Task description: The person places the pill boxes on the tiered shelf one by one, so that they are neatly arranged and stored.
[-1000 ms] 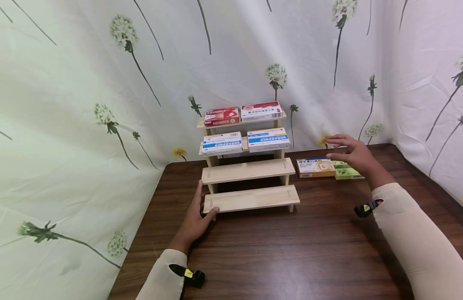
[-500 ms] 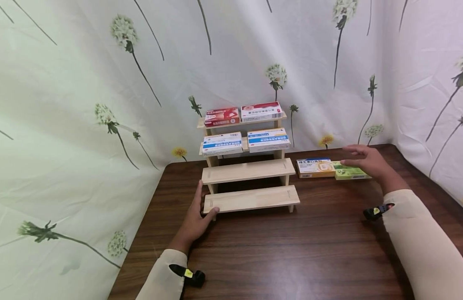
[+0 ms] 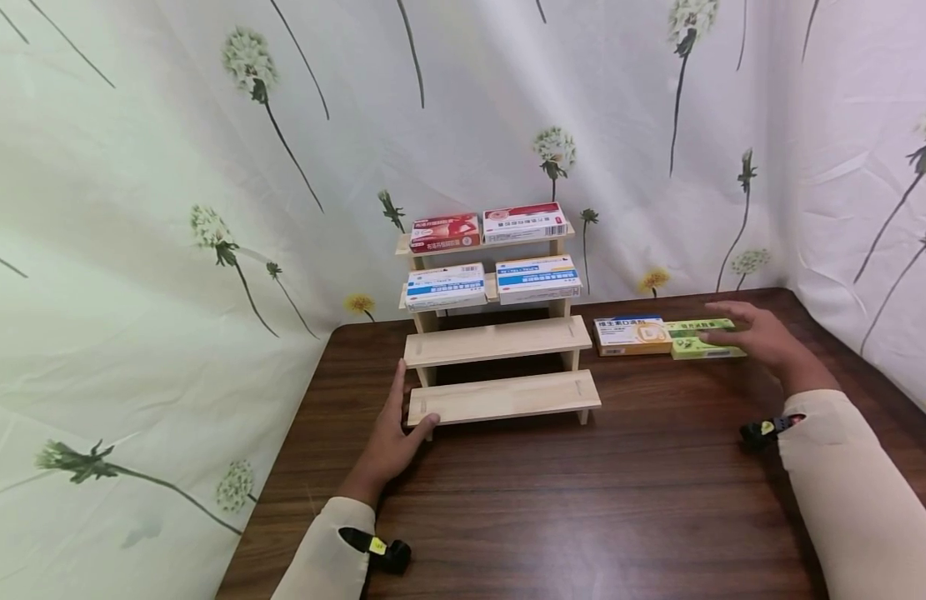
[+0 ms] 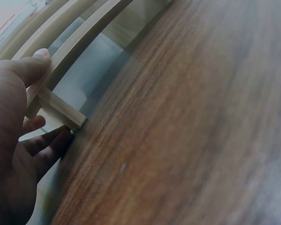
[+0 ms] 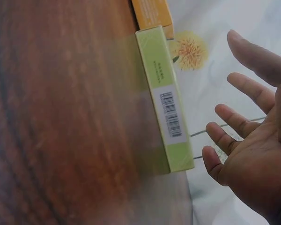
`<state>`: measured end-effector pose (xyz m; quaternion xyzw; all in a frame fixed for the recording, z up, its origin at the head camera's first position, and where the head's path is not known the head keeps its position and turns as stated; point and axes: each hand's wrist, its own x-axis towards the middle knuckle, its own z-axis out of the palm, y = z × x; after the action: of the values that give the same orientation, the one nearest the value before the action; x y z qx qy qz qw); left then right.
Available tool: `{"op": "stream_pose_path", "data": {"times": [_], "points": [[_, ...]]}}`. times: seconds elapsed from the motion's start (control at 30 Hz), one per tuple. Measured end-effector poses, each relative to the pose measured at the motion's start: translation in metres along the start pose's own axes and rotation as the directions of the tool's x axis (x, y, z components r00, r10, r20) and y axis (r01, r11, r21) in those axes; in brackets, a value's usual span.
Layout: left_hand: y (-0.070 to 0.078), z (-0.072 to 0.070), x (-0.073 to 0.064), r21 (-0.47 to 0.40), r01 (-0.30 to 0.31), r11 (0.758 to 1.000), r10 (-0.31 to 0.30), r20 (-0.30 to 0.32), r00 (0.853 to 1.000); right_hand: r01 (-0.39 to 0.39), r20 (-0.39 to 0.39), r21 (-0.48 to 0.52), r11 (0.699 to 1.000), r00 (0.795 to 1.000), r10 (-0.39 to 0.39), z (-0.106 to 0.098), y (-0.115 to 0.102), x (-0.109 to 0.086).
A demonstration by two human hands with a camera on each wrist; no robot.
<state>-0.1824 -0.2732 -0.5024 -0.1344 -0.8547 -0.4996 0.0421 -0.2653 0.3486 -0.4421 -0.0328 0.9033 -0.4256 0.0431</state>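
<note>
A stepped wooden display rack [image 3: 500, 340] stands on the dark table. My left hand [image 3: 391, 437] holds its lower left corner, the thumb on the bottom step's front edge and the fingers along the side; in the left wrist view the left hand [image 4: 18, 108] has the fingers beside the rack's leg. My right hand [image 3: 763, 337] hovers over a green medicine box [image 3: 706, 352], fingers spread and apart from it. In the right wrist view the right hand [image 5: 253, 154] shows nothing in its palm, and the green box [image 5: 166, 101] lies beside the fingers.
On the rack's top step lie a red box [image 3: 444, 233] and a white-and-red box [image 3: 524, 222]. Two blue-and-white boxes [image 3: 445, 286] occupy the step below. Left of the green box is an orange-and-white vitamin box [image 3: 631, 336]. Flower-printed cloth [image 3: 463, 150] hangs behind.
My right hand has moved right and down, from above the vitamin box to over the green box, uncovering more of the green packaging. The left hand stays on the rack.
</note>
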Motion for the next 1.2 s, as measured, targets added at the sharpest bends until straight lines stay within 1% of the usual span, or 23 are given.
{"op": "stream_pose_path", "data": {"times": [0.13,0.37,0.5,0.73,0.87,0.97,1.2], "points": [[0.000,0.000,0.000,0.001,-0.003,1.000,0.003,-0.001,1.000,-0.002,-0.006,-0.038,0.999,1.000,0.002,0.001,0.007,0.000],[0.001,0.000,0.000,0.011,0.001,1.000,-0.001,-0.003,1.000,0.029,-0.089,-0.085,0.996,0.995,-0.036,0.004,0.015,-0.001],[0.001,0.000,0.000,0.016,-0.003,1.000,0.003,-0.004,1.000,0.019,-0.103,-0.067,0.998,0.994,-0.026,0.004,0.019,-0.002],[0.000,0.000,0.000,0.001,-0.004,1.000,0.004,0.002,1.000,-0.010,-0.075,-0.016,1.000,0.997,0.009,0.006,0.030,0.000],[-0.001,0.000,0.000,0.005,0.001,1.000,-0.001,0.002,1.000,-0.015,-0.093,0.011,1.000,0.996,0.016,0.010,0.036,0.000],[-0.001,0.000,0.000,0.014,0.003,1.000,-0.003,0.000,1.000,-0.015,-0.110,0.009,1.000,0.994,0.016,0.014,0.037,-0.002],[-0.001,0.000,0.001,0.033,0.000,0.999,0.000,-0.003,1.000,-0.020,-0.117,-0.014,1.000,0.993,0.018,0.016,0.041,-0.006]]}}
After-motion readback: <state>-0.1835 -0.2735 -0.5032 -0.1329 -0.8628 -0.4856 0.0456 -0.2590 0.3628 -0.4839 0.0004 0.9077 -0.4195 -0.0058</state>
